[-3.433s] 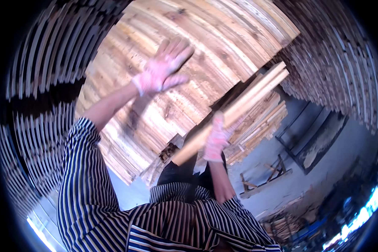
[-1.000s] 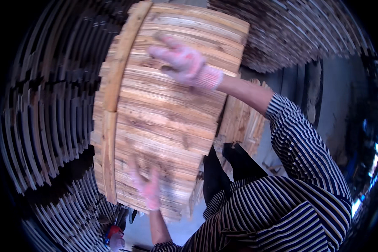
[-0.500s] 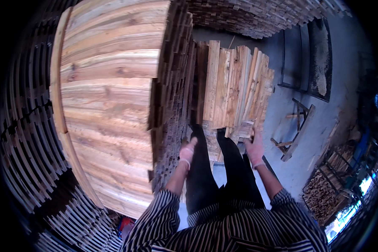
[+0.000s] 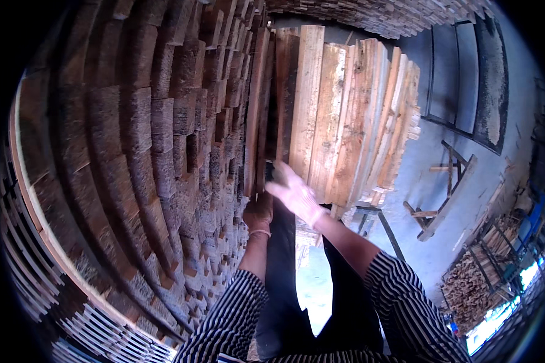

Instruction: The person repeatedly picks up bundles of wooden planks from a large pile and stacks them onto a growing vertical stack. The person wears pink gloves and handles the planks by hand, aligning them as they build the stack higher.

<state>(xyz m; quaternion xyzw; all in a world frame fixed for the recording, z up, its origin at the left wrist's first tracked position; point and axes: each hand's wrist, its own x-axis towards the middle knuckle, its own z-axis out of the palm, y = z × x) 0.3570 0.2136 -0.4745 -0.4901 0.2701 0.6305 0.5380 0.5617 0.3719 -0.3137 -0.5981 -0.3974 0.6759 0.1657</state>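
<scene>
A narrow reddish-brown board [image 4: 258, 109] runs lengthwise beside the tall wood stack. At its near end is my left hand [image 4: 258, 215], gloved and in shade, closed round the end, its fingertips partly hidden. To the right, my right hand [image 4: 295, 195], in a pale glove and slightly blurred, reaches across with thumb and fingers apart and holds nothing I can see. Its fingers are close to the near end of a darker board [image 4: 287, 91]. Beyond it lies a pile of light-coloured boards [image 4: 330, 121], laid side by side with uneven ends.
A tall stack of board ends [image 4: 139, 139] fills the left side. At the right on the grey floor [image 4: 399, 199] lies a small wooden frame [image 4: 439, 193]. Dark panels [image 4: 466, 78] stand farther back, and a heap of cut wood pieces [image 4: 472, 284] sits at the lower right.
My view has turned and come closer to the stack's side, so its light top face no longer shows. My right hand has swung left across my legs; my left hand has reached the narrow board's end.
</scene>
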